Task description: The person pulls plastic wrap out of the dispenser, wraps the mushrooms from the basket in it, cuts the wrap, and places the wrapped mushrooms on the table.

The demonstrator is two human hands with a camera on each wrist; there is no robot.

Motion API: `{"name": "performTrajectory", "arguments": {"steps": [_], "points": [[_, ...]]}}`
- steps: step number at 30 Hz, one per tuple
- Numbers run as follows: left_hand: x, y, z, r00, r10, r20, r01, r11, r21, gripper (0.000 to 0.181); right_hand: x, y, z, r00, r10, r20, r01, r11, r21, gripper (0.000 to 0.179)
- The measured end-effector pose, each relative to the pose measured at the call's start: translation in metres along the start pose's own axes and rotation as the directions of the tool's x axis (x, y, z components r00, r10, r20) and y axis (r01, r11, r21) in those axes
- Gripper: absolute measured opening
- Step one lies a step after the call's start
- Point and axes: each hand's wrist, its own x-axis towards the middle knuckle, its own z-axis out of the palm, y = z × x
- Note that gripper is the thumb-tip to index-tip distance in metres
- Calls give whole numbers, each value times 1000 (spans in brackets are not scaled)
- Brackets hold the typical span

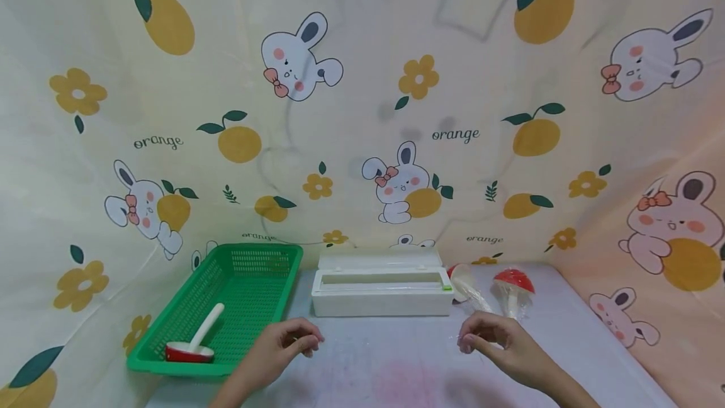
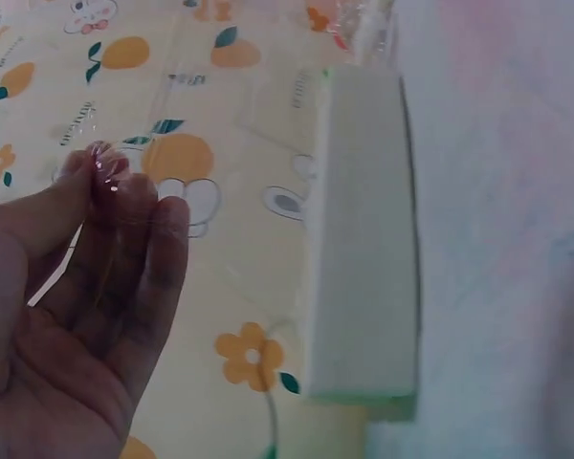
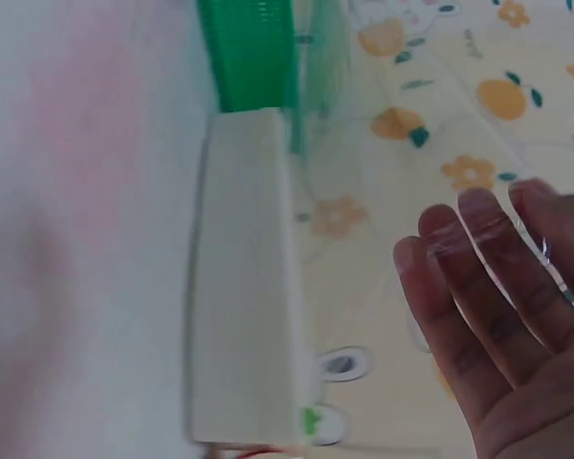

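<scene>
Between thumb and fingertips, my left hand [image 1: 276, 350] pinches the edge of a clear sheet of cling film [image 2: 111, 174], which glints at the fingertips in the left wrist view. My right hand [image 1: 510, 346] pinches the film's other side; creases of it shine between thumb and fingers in the right wrist view. Both hands are raised over the near part of the table, apart from each other. Beyond them stands a long white cling film box [image 1: 382, 305] with its lid tipped back. The sheet's middle is almost invisible in the head view.
At left, a green basket [image 1: 293, 282] holds a red-capped toy mushroom [image 1: 189, 353] with a white stem. Right of the box lie two film-wrapped mushrooms, one upright-capped [image 1: 513, 279], the other [image 1: 466, 283] partly behind the box. A patterned curtain [image 1: 362, 118] closes off the back and sides.
</scene>
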Motion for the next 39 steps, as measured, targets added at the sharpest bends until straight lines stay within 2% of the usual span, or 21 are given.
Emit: {"name": "performTrajectory", "arguments": {"steps": [5,7,10,12,13,15,17,18,19,20,22,23,25,27,31,34,36,38,39], "points": [[-7,-15,9,995,-68,78,68,998,5,16,-18,22,11,996,-35,76,31,998,50,18],[-10,-23,12,988,-93,125,92,996,11,15,-25,31,14,992,-17,128,8,997,71,18],[-14,-39,16,970,-111,216,109,994,24,15,-33,44,19,975,53,214,-74,993,89,15],[-17,-51,16,951,-121,284,112,993,47,15,-37,53,22,965,54,258,-80,993,90,16],[-18,-59,16,944,-98,314,79,994,73,16,-39,57,24,963,31,266,-53,996,75,16],[-20,-71,16,935,-90,342,59,993,101,15,-41,65,27,961,-42,273,24,997,68,18],[-21,-83,17,935,-30,354,-13,993,120,14,-42,72,31,956,-123,268,110,992,61,21],[-22,-91,19,937,16,348,-65,990,128,13,-42,75,33,953,-152,263,142,988,58,23],[-21,-99,20,933,70,353,-128,981,144,11,-42,78,34,948,-181,262,173,983,55,25],[-20,-106,22,932,94,350,-149,979,136,10,-42,80,36,942,-208,265,200,978,56,27],[-17,-123,25,923,129,362,-192,971,144,11,-42,83,38,940,-196,278,183,980,73,28],[-15,-132,27,922,125,367,-191,971,147,12,-43,85,39,939,-191,287,175,981,83,28],[-12,-145,30,923,98,372,-163,975,148,15,-44,86,40,935,-149,321,117,986,118,27],[-9,-156,33,925,38,378,-91,988,124,17,-44,85,40,931,-59,359,-6,984,176,24],[-3,-172,38,930,-18,367,-28,992,119,15,-45,80,40,904,125,408,-225,952,207,20],[-1,-177,39,936,-57,347,14,992,126,12,-44,77,41,887,249,389,-330,931,157,26],[-1,-179,40,940,-60,335,18,992,127,12,-44,75,42,878,315,361,-374,921,105,30],[-2,-174,39,945,-70,321,25,989,142,14,-43,74,43,865,374,334,-420,905,76,31],[-3,-164,39,945,-93,312,41,985,170,15,-43,74,43,863,389,324,-429,901,62,29]]}}
